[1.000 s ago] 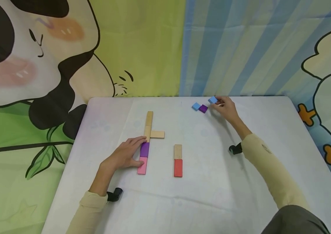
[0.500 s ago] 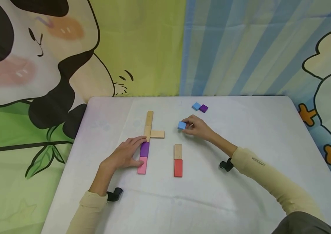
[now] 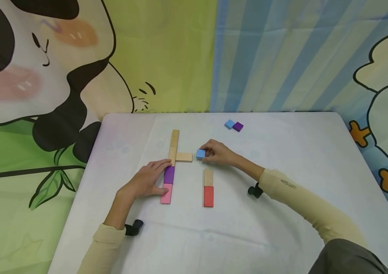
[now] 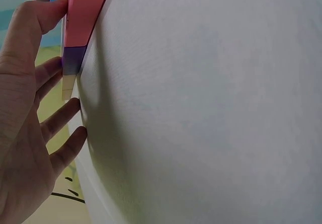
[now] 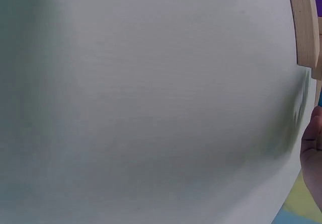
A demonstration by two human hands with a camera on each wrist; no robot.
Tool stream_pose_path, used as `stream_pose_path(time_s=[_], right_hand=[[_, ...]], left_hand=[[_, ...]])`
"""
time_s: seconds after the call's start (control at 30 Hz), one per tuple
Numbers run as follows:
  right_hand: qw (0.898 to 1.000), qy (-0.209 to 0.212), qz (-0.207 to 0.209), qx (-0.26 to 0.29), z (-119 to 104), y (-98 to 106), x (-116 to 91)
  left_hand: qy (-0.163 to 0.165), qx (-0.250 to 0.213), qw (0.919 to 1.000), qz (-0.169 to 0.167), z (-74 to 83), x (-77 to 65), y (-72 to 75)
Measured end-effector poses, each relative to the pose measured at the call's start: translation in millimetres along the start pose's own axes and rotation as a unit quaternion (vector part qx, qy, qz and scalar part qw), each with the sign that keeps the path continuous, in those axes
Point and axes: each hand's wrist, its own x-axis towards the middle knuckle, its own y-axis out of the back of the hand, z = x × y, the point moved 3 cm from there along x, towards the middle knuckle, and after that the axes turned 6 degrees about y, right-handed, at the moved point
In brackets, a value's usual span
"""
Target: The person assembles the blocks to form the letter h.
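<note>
My right hand [image 3: 218, 153] pinches a small blue block [image 3: 200, 154] by its right side, just right of a short wooden block [image 3: 184, 157]. That wooden block juts sideways from a long row. Two wooden blocks [image 3: 174, 139], a purple block [image 3: 169, 175] and a pink block [image 3: 166, 194] make up the row. My left hand [image 3: 145, 179] rests along the row's left side, fingers extended, the thumb on the pink block and the fingertips near the purple one. In the left wrist view, the thumb [image 4: 48, 20] touches the pink block [image 4: 88, 12]. Only part of the right hand [image 5: 313, 148] shows in its wrist view.
A second, shorter row of a wooden block [image 3: 208, 177] and a red block [image 3: 208, 196] lies right of the long row. Near the back edge of the white table [image 3: 283, 228] sit another blue block [image 3: 229, 124] and a purple block [image 3: 238, 126], touching.
My right hand has carried the blue block from the back of the table leftward and nearer, to beside the jutting wooden block. The left hand has stayed on the long row.
</note>
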Motion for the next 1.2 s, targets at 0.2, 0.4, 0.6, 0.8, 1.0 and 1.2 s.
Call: stream_pose_path(time_s=[0.2, 0.4, 0.6, 0.8, 1.0, 1.2], right_hand=[[1.000, -0.009, -0.025, -0.004, 2, -8, 8], [0.999, -0.013, -0.034, -0.011, 0, -10, 10], [0.999, -0.018, -0.032, -0.014, -2, -11, 11], [0.999, -0.027, -0.035, -0.013, -4, -13, 12], [0.999, -0.028, -0.035, -0.014, -2, -16, 12], [0.999, -0.025, -0.028, -0.020, -4, -17, 12]], left_hand=[[0.001, -0.005, 1.0000, -0.004, 0.9, 0.2, -0.5], [0.007, -0.001, 1.0000, -0.007, 0.0, 1.2, -1.2], [0.013, 0.003, 0.9998, -0.011, -1.6, 2.7, -2.1], [0.010, 0.003, 0.9999, -0.011, -2.0, 1.8, -2.3], [0.010, 0.003, 0.9999, -0.009, -2.4, 1.1, -3.2], [0.007, 0.003, 1.0000, -0.006, -2.1, 1.1, -3.2]])
